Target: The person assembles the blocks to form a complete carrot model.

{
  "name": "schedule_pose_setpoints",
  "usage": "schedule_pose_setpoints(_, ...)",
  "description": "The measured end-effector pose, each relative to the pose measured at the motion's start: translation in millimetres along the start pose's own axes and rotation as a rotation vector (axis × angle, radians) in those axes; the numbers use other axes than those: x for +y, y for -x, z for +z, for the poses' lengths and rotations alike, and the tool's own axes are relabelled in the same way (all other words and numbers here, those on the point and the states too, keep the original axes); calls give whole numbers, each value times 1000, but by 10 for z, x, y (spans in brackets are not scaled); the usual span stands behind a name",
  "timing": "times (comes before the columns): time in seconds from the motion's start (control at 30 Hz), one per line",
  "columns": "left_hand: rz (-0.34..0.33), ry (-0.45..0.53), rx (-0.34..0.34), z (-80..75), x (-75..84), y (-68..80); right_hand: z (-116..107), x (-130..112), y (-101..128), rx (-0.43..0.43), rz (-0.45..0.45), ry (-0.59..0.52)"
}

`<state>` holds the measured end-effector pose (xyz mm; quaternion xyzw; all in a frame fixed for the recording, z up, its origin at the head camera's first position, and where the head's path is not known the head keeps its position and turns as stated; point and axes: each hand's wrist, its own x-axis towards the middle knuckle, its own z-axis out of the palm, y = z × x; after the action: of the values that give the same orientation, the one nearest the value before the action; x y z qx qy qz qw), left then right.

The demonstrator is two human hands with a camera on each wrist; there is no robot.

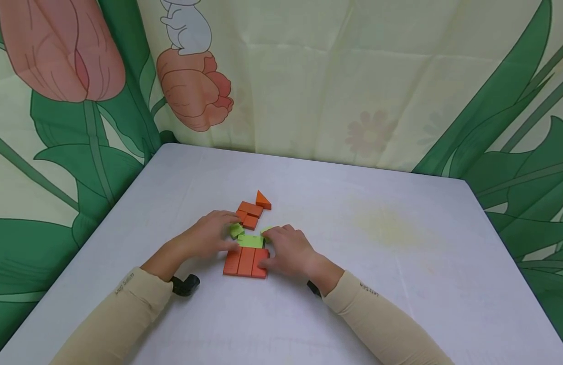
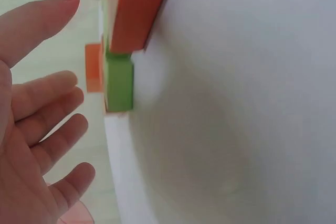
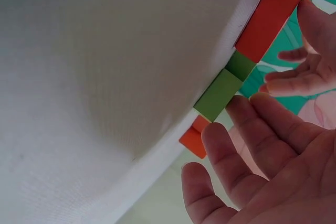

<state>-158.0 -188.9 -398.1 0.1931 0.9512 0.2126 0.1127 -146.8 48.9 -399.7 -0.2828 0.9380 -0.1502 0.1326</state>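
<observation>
Flat on the table lies a figure made of wooden blocks. Its near part is several orange-red blocks (image 1: 246,262) side by side, with green blocks (image 1: 250,241) behind them. Farther back are smaller orange blocks (image 1: 251,208) and an orange triangular block (image 1: 262,200). My left hand (image 1: 212,233) hovers at the figure's left side; the left wrist view shows its fingers spread, apart from a green block (image 2: 119,83). On the opposite side, my right hand (image 1: 290,251) has relaxed fingers at a green block (image 3: 218,95), fingertips against it. Its thumb lies by the orange-red block's edge.
A white cloth covers the table (image 1: 400,284), with a faint yellowish stain toward the right. Behind it hangs a curtain (image 1: 309,76) printed with tulips, leaves and a white animal. Dark wrist devices (image 1: 185,285) sit below both hands.
</observation>
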Motion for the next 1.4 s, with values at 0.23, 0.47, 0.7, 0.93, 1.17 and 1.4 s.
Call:
schedule_pose_setpoints(0.23, -63, 63, 15, -110, -104, -190, 3, -5, -5, -14, 22, -4)
schedule_pose_setpoints(0.47, -82, 86, 11, -153, -208, -420, 13, 3, -5, -21, 29, -7)
schedule_pose_setpoints(0.7, -98, 105, -38, -175, -224, -593, 16, 8, 0, -27, 32, -11)
schedule_pose_setpoints(0.93, -83, 143, -95, -144, -150, -673, 18, 11, 4, -18, 27, -4)
schedule_pose_setpoints(1.17, -98, 141, -97, -122, -100, -703, 1, -9, 6, -16, 28, 2)
schedule_pose_setpoints(1.4, -115, 133, -105, -120, -114, -738, -15, -17, 10, -13, 30, 17)
